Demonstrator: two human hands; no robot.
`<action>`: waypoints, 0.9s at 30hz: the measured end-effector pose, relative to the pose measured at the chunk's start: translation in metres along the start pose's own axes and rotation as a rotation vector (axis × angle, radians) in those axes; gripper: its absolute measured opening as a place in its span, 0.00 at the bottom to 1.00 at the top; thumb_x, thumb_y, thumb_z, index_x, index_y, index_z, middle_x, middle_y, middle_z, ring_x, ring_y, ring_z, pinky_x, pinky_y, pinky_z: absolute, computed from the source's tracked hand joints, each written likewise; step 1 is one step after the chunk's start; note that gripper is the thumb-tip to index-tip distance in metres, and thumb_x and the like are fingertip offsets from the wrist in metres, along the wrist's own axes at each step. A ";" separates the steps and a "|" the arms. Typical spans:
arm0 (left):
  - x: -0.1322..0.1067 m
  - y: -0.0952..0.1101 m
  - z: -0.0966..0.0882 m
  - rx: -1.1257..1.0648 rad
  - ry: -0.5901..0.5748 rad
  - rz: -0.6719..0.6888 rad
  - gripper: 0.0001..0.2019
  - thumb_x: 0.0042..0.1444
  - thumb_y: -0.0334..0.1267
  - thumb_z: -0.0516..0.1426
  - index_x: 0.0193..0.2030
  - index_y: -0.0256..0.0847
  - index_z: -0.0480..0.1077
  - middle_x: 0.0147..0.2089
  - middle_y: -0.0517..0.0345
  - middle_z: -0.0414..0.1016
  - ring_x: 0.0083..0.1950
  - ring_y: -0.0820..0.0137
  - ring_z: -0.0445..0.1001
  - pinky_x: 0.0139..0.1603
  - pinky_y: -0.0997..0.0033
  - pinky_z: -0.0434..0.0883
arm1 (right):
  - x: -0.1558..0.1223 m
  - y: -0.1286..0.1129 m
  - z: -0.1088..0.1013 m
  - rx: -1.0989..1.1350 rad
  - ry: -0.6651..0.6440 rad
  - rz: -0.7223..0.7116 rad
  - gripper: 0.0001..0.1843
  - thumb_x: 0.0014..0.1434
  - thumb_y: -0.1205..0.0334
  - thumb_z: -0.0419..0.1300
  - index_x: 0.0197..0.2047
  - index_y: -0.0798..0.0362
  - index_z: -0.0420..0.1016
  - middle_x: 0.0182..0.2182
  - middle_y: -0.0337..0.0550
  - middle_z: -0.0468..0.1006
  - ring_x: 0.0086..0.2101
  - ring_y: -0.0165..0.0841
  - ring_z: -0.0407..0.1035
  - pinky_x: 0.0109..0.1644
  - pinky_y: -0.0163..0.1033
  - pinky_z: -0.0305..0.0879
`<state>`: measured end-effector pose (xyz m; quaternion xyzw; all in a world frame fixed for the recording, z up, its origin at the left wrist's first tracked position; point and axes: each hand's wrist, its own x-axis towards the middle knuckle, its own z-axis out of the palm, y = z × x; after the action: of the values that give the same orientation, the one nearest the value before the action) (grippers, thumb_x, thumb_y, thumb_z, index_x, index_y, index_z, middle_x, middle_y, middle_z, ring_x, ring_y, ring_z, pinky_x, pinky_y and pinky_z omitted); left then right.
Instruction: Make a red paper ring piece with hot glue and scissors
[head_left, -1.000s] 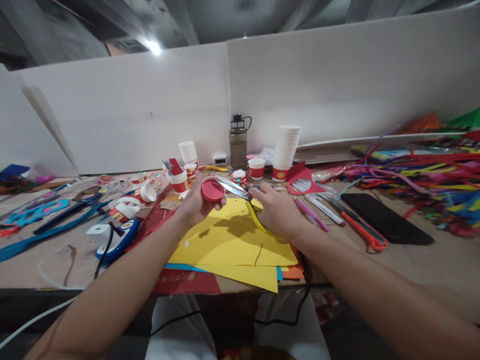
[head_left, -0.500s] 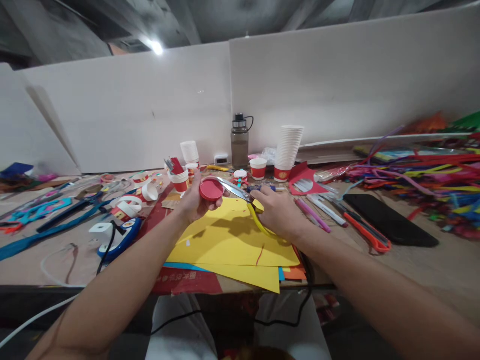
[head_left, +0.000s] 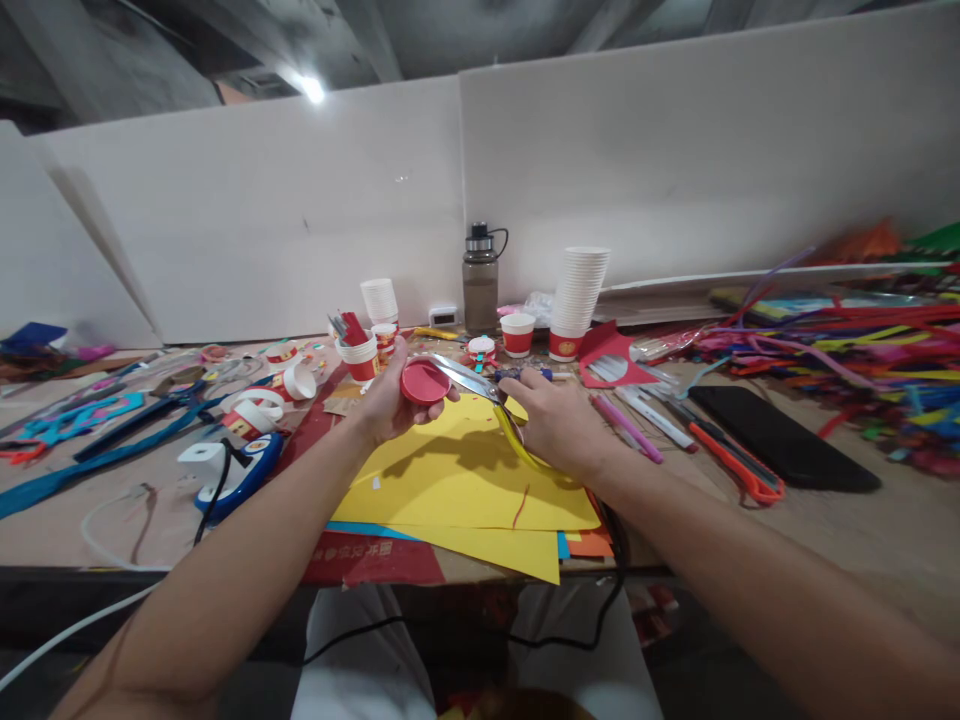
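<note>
My left hand (head_left: 390, 400) is closed around a small red paper cup (head_left: 424, 382), its round red bottom turned toward me. My right hand (head_left: 553, 420) grips yellow-handled scissors (head_left: 480, 388), whose metal blades point left and reach the cup's rim. Both hands hover over a stack of yellow paper sheets (head_left: 465, 485) lying at the table's near edge, with blue and orange sheets under them.
Behind stand a grey water bottle (head_left: 480, 280), a tall stack of white cups (head_left: 576, 300) and several red-and-white cups. A black phone (head_left: 780, 450), an orange cutter (head_left: 731, 462) and pens lie right. Pipe cleaners (head_left: 847, 350) pile far right. A glue gun (head_left: 240, 470) and cut cup rings lie left.
Both hands stay at the same spot; the red cup has turned slightly in my left hand while the scissor blades remain at its rim.
</note>
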<state>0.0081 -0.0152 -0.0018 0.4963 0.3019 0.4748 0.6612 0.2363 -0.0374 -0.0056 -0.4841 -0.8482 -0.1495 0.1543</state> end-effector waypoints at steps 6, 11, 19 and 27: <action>-0.002 0.005 0.000 0.022 0.004 -0.044 0.35 0.59 0.65 0.37 0.33 0.33 0.67 0.27 0.43 0.76 0.16 0.75 0.68 0.09 0.81 0.54 | 0.000 -0.001 -0.001 0.019 -0.023 -0.010 0.21 0.59 0.59 0.54 0.56 0.49 0.69 0.44 0.46 0.74 0.34 0.38 0.71 0.33 0.40 0.56; -0.001 0.008 -0.001 0.006 0.034 -0.091 0.37 0.59 0.65 0.35 0.32 0.32 0.68 0.26 0.43 0.75 0.16 0.75 0.67 0.09 0.81 0.52 | -0.001 -0.002 0.001 0.040 -0.034 0.002 0.20 0.60 0.59 0.54 0.55 0.50 0.70 0.45 0.47 0.74 0.34 0.37 0.71 0.34 0.40 0.56; 0.004 -0.003 0.001 -0.105 0.102 0.039 0.27 0.61 0.60 0.44 0.39 0.35 0.67 0.27 0.52 0.74 0.22 0.73 0.71 0.13 0.81 0.59 | 0.000 0.001 0.000 0.037 0.002 0.043 0.19 0.60 0.58 0.53 0.53 0.49 0.70 0.46 0.46 0.74 0.36 0.39 0.71 0.35 0.41 0.57; 0.001 -0.003 0.005 -0.036 0.046 -0.014 0.26 0.62 0.59 0.44 0.45 0.36 0.67 0.31 0.48 0.76 0.19 0.75 0.68 0.11 0.82 0.54 | 0.000 -0.001 -0.003 -0.012 -0.046 0.035 0.21 0.61 0.53 0.52 0.56 0.48 0.68 0.48 0.48 0.72 0.35 0.38 0.71 0.33 0.40 0.56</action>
<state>0.0142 -0.0167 -0.0030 0.4713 0.3121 0.4868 0.6660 0.2356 -0.0393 -0.0029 -0.5033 -0.8419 -0.1407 0.1342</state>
